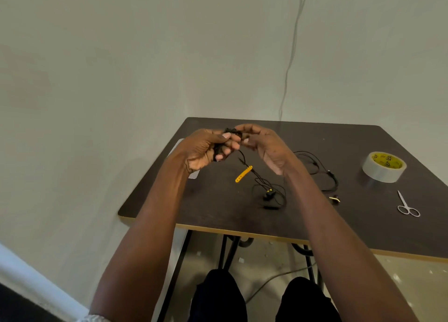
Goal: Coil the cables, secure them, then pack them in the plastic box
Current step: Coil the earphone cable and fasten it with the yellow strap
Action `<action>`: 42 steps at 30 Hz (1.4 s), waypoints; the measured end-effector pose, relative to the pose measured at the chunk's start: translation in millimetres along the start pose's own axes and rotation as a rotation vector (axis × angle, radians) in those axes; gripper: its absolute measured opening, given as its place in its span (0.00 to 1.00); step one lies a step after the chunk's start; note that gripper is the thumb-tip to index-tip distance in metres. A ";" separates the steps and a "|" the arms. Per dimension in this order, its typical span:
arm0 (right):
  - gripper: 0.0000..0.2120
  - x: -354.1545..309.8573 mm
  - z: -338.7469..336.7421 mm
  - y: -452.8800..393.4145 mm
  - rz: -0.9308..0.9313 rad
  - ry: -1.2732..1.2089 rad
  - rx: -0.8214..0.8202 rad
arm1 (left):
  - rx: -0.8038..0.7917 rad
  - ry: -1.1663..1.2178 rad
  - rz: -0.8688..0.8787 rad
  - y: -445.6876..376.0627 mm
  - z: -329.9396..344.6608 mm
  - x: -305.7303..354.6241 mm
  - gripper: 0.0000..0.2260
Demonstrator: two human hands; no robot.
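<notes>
The person's knees (261, 297) sit nearest the lens, under the near edge of the dark counter (218, 215). Above it both forearms rise to a black cable (244, 161) held in the air. The left hand (206, 149) has its grip curled round a small bundle of coiled cable, fingers clamped on the loops. The right hand (261, 147) pinches the same cable at the top of the bundle, just beside the left fingertips.

The step in hand looks like winding. To do it well, the left grip should stay firm so the loops don't spring loose, while the right feeds each turn evenly.

From the bundle the free tail drops down past a yellow cable tie (243, 174) to a loose heap with the plug end (269, 196) on the counter, below and between the hands. A second black cable (320, 171) lies uncoiled to the right. Farther right are a tape roll (384, 167) and small scissors (407, 206). What may be the plastic box shows only as a pale edge behind the left wrist; I cannot tell.
</notes>
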State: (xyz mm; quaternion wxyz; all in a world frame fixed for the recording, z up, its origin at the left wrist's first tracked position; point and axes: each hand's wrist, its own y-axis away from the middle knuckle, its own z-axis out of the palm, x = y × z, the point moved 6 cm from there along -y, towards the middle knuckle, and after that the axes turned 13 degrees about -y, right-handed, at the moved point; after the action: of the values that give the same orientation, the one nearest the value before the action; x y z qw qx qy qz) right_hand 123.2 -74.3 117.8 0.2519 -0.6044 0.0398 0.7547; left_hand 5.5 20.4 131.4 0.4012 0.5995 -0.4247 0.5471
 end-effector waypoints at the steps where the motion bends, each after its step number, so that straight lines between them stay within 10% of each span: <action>1: 0.18 -1.7 1.3 -0.6 0.007 -0.007 -0.016 | -0.001 -0.039 0.000 0.5 -2.0 3.6 0.10; 12: 0.03 -24.3 15.4 -11.0 0.137 0.368 -0.169 | 0.083 -0.522 -0.198 7.8 -26.9 39.0 0.15; 24: 0.09 -45.7 24.8 -31.0 0.052 0.272 -0.072 | -0.044 -0.323 -0.233 7.4 -18.9 44.3 0.19; 42: 0.10 8.4 11.5 0.0 0.184 0.248 0.005 | 0.587 0.683 0.237 -21.3 -43.7 52.9 0.09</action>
State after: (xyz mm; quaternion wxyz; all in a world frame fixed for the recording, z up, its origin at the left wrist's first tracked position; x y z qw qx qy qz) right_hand 111.7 -67.4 113.1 0.1762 -0.6861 0.1276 0.6942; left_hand 14.1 64.8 187.2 0.2660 0.4205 -0.1612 0.8523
